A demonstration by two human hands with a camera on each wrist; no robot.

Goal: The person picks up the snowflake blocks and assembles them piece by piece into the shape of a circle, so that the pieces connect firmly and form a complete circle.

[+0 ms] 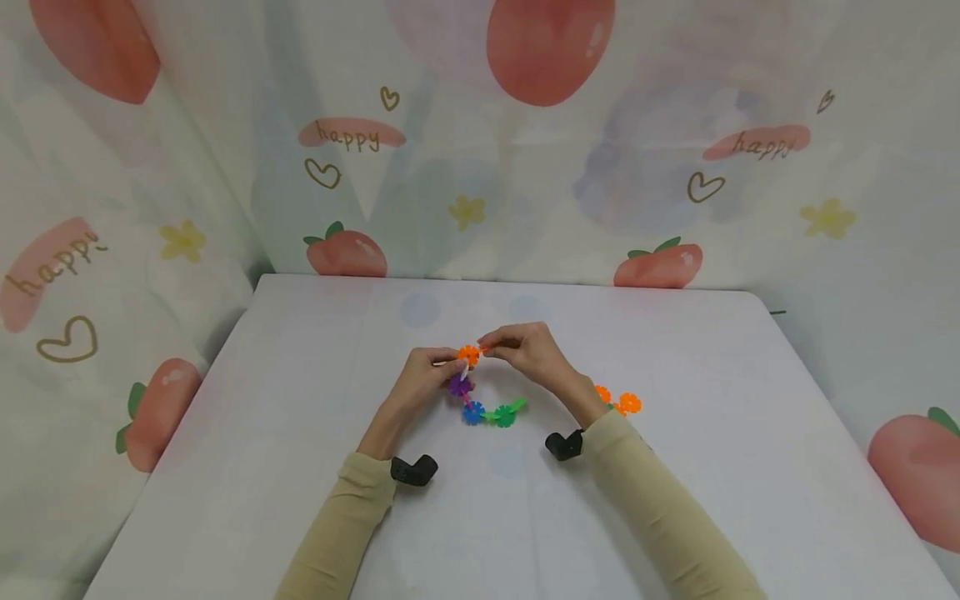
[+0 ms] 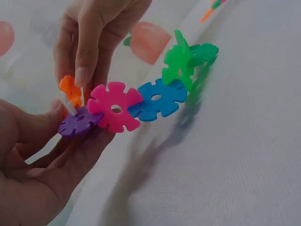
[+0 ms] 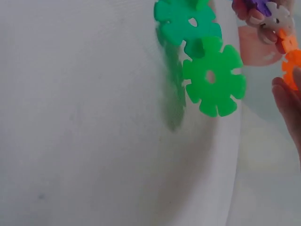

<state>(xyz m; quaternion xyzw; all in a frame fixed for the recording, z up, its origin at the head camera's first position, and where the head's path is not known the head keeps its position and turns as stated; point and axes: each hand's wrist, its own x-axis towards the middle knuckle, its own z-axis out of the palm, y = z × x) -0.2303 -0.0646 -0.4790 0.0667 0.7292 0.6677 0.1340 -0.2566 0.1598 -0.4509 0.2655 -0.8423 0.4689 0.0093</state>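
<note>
A chain of interlocking plastic snowflake discs curves between both hands over the table. My left hand (image 1: 422, 379) grips it around the white disc (image 3: 277, 20) and the purple disc (image 2: 79, 121). The right hand (image 1: 536, 354) pinches an orange disc (image 3: 292, 68) at the far end, joined to another orange disc (image 1: 468, 356) beside the white one. From the purple piece the chain runs on through a pink disc (image 2: 114, 101), a blue disc (image 2: 162, 100) and several green discs (image 3: 214, 77). Its green end hangs free, close over the tabletop.
Another small cluster of orange discs (image 1: 630, 403) with some green lies on the white table (image 1: 480, 533), partly hidden by the right forearm. Black wrist cameras (image 1: 415, 471) sit at both cuffs. A fruit-printed cloth (image 1: 525, 183) stands behind the table and along its sides.
</note>
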